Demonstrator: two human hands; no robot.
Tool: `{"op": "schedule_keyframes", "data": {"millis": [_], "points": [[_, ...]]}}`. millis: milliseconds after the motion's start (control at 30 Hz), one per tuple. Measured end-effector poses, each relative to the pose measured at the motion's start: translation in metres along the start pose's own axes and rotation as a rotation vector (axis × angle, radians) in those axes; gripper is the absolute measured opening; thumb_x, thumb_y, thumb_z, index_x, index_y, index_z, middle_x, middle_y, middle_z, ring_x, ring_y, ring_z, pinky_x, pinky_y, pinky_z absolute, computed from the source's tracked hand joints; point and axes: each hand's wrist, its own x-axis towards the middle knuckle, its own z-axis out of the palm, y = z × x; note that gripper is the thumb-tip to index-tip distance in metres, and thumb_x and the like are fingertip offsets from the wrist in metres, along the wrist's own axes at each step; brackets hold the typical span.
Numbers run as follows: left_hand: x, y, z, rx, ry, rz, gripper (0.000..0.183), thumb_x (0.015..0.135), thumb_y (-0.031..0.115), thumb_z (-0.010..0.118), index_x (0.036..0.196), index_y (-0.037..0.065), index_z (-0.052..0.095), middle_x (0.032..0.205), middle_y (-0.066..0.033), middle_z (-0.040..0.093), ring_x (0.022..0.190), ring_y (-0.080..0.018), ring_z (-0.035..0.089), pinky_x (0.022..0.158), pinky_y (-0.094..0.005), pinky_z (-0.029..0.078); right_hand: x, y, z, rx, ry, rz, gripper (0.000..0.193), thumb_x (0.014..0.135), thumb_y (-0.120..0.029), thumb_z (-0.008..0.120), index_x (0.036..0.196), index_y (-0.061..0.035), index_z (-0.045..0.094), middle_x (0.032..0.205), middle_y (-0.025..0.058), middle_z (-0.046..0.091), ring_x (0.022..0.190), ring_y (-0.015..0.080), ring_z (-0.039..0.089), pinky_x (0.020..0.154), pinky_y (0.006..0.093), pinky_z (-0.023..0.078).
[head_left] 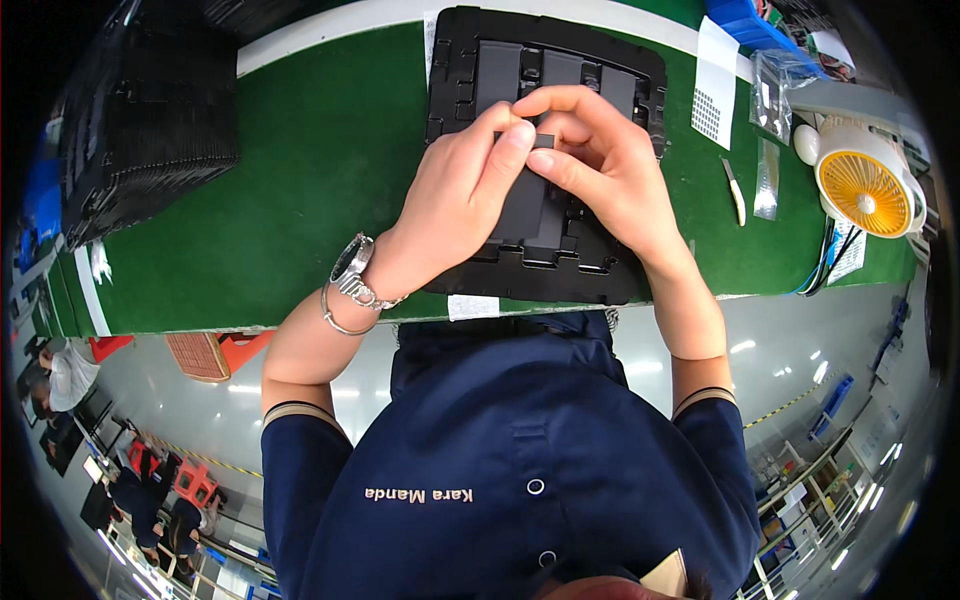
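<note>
Over a black moulded plastic tray, my two hands meet at a small dark rectangular piece. My left hand is closed, thumb and forefinger pinched at the piece's left end. On the other side, my right hand grips it between thumb and curled fingers. Most of the piece is hidden by the fingertips, so its exact kind does not show. Long dark grey flat parts lie side by side in the tray's slots, partly covered by my hands. A watch and a bracelet are on my left wrist.
On the green table, a tall stack of black trays stands at left. To the right are a label sheet, a knife, clear plastic bags and a yellow-white fan. A blue bin sits far right.
</note>
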Motion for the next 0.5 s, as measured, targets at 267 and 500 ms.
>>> {"op": "schedule_keyframes", "data": {"millis": [267, 500], "points": [[-0.020, 0.014, -0.027, 0.687, 0.104, 0.029, 0.049, 0.089, 0.027, 0.065, 0.126, -0.002, 0.052, 0.127, -0.0189, 0.055, 0.123, -0.0367, 0.046, 0.103, -0.0436, 0.038, -0.059, 0.012, -0.034, -1.003, 0.375, -0.580, 0.015, 0.076, -0.002, 0.066, 0.091, -0.0024, 0.066, 0.093, 0.0100, 0.068, 0.082, 0.0243, 0.065, 0.074, 0.0340, 0.051], [-0.058, 0.006, -0.011, 0.997, 0.046, -0.131, 0.061, 0.087, 0.024, 0.066, 0.135, -0.006, 0.045, 0.148, -0.0200, 0.038, 0.138, -0.0367, 0.032, 0.113, -0.0450, 0.028, -0.112, 0.031, -0.020, -1.371, 0.236, -0.651, 0.014, 0.074, -0.013, 0.070, 0.087, -0.0084, 0.066, 0.101, 0.0058, 0.068, 0.101, 0.0225, 0.063, 0.093, 0.0420, 0.047]]}}
